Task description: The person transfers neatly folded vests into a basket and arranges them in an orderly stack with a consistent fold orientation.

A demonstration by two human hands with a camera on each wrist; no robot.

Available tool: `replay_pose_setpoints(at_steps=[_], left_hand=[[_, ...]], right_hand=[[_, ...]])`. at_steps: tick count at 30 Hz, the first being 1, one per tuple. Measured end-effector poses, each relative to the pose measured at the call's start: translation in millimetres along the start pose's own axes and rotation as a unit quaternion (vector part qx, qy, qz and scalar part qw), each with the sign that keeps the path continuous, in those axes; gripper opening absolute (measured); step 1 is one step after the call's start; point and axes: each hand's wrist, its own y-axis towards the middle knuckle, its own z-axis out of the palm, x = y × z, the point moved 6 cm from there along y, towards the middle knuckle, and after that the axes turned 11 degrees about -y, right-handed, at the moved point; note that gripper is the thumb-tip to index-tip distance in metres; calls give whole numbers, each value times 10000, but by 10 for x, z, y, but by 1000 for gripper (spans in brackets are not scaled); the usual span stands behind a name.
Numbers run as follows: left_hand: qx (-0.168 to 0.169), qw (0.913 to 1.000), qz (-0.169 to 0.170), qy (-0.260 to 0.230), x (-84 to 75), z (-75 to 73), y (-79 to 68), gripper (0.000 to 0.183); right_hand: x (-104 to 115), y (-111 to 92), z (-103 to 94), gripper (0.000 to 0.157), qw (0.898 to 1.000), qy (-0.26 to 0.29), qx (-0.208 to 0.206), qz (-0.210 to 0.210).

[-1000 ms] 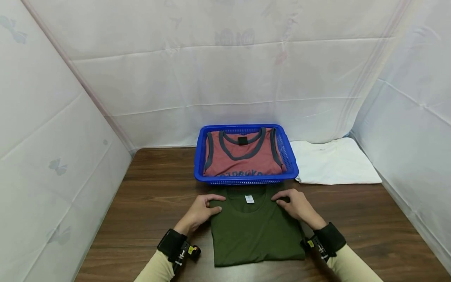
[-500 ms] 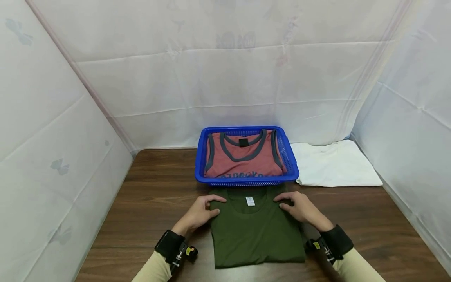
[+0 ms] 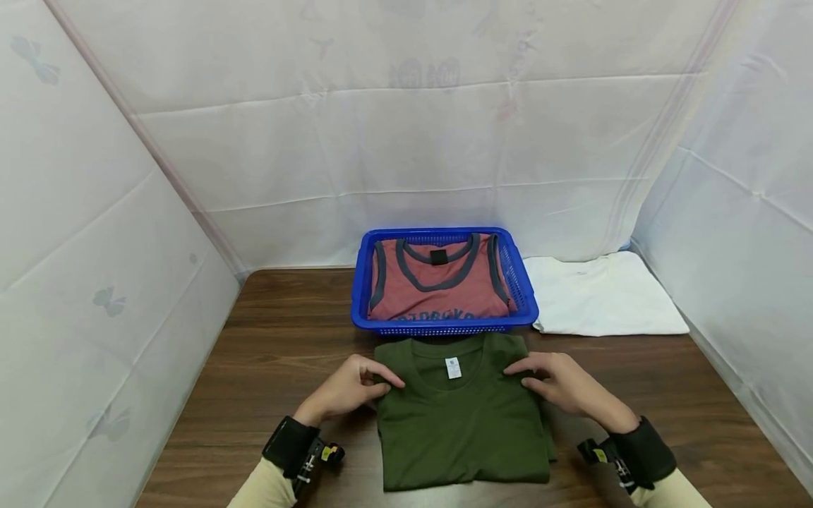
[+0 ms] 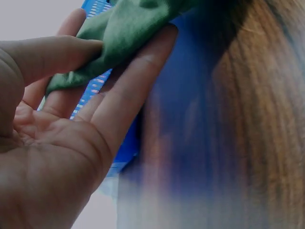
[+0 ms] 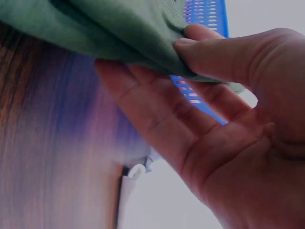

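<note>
On the counter (image 3: 286, 339), just in front of the blue basket (image 3: 444, 324): folded green T-shirt (image 3: 466, 430), left hand (image 3: 346, 386) and right hand (image 3: 568, 382) each pinching a shoulder, thumb above, fingers beneath.

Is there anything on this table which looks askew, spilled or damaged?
One small thing: near the lower right corner of the folded green shirt, a bit of fabric sticks out sideways, so the fold looks uneven. I see nothing spilled or damaged.
</note>
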Motion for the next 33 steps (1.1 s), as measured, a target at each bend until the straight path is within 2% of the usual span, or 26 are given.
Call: replay_pose_setpoints(at_steps=[3, 8, 16, 19, 23, 29, 33], left_hand=[[79, 9999, 120, -2, -75, -1, -33, 23], [140, 9984, 473, 274, -241, -2, -89, 24], [-99, 9966, 683, 458, -463, -20, -150, 26], [-358, 9948, 794, 523, -545, -39, -164, 25], [-809, 9886, 1135, 573, -671, -75, -181, 23], [-1532, 9729, 1630, 587, -845, -128, -211, 21], [-1934, 9604, 1912, 604, -967, -160, -230, 21]], right_hand=[[66, -54, -74, 38, 9995, 126, -238, -161], [157, -112, -198, 39, 9960, 365, -694, -434], [222, -158, -339, 42, 9869, 579, -1390, -581], [261, -154, -399, 46, 9833, 435, -1683, -545], [344, -128, -501, 47, 9754, 133, -2114, -612], [483, -88, -643, 47, 9612, -133, -2605, -902], [551, -53, -692, 48, 9569, -181, -2747, -926]])
